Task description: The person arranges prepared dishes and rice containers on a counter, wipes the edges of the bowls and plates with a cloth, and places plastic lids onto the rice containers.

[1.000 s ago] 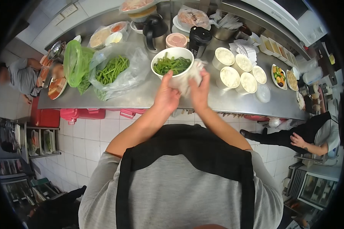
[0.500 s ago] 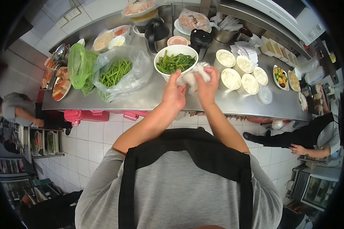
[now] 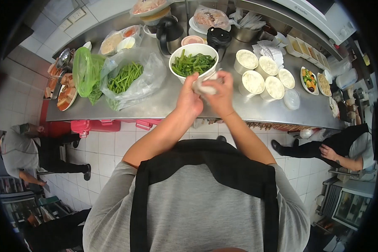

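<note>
A white crumpled cloth (image 3: 206, 87) is bunched between my two hands, just in front of a white bowl (image 3: 172, 72) of cooked leafy greens (image 3: 193, 64). My left hand (image 3: 190, 98) has its thumb raised by the bowl's near rim, and its fingers are closed against the cloth. My right hand (image 3: 221, 95) grips the cloth from the other side, slightly blurred. A clear plastic bag (image 3: 152, 80) of green stems (image 3: 125, 78) lies left of the bowl. Several white tubs of rice (image 3: 253, 82) stand to the right.
Behind the bowl are a black-handled jug (image 3: 169, 35) and a black-lidded cup (image 3: 219, 38). A green bag (image 3: 84, 73) and a meat plate (image 3: 67, 97) sit at the left. A clear lid (image 3: 292, 99) and vegetable plate (image 3: 309, 81) lie right. People stand at both sides.
Both hands have shifted slightly left and nearer to me, and the cloth is more tightly bunched. At the left, a co-worker has moved further into view.
</note>
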The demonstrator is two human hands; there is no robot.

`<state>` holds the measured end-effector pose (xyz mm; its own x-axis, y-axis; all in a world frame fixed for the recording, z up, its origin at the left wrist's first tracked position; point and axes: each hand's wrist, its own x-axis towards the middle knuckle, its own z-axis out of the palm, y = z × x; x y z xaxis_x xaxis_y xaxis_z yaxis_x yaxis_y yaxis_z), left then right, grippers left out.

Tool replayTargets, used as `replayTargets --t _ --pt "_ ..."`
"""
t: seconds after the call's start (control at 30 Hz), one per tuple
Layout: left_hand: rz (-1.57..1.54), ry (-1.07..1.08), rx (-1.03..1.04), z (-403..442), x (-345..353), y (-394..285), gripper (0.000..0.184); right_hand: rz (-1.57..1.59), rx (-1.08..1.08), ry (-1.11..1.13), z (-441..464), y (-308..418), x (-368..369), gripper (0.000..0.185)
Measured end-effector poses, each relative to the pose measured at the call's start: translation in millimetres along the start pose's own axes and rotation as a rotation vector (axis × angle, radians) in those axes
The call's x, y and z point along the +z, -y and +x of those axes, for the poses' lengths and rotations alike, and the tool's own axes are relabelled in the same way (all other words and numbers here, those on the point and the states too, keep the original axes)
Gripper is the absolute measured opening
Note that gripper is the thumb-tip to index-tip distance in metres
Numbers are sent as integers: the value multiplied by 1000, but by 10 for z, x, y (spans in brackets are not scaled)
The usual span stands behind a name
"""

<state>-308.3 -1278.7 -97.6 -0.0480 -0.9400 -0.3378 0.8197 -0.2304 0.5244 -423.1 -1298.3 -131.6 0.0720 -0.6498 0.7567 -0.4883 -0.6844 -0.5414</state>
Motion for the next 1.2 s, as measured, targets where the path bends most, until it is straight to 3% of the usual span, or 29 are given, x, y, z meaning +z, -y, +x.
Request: replayTargets --t 0.03,0.1,0.2,0.3,0.4,0.5,0.53,0.63,0.7,0.8,0.83,0.93,1.03,1.13,1.2 --pt "29 -35 21 -19 30 -4 54 164 199 -72 37 -9 -24 27" --pt "82 -97 59 -49 103 23 57 123 191 -84 39 -3 -23 27" --pt "61 118 90 3 53 99 64 93 115 -54 33 -74 -32 27" --pt "109 -140 29 -75 81 28 68 -11 96 -71 -15 -212 -125 28" --pt "68 -143 30 -134 99 -2 68 141 249 -160 42 -236 -269 26" --pt "-50 35 3 -96 51 75 69 -13 -116 24 -7 72 -172 24" --pt "-27 -28 -8 -96 23 77 68 -53 -227 76 -15 128 -162 24" --pt "28 -218 25 -109 -7 -37 65 -17 50 -17 -98 -280 -164 25" --pt "47 -140 -71 -118 -137 -204 65 -76 175 -131 -97 -579 -209 24" --pt "142 -72 -106 -169 -195 -311 65 1103 934 -92 70 -308 -289 26" --pt "181 -56 -101 -195 -170 -290 65 1144 913 -8 28 -259 -232 27" --pt "194 -5 -89 -167 -173 -186 62 472 458 -214 -185 172 107 26" --pt "252 19 -85 -114 -213 -178 61 122 205 -201 -227 195 108 28" --pt "390 115 -122 -130 -287 -236 65 752 716 -130 89 -168 57 30" --pt "405 178 -110 -88 -298 -249 72 1006 797 -162 174 -270 0 29"
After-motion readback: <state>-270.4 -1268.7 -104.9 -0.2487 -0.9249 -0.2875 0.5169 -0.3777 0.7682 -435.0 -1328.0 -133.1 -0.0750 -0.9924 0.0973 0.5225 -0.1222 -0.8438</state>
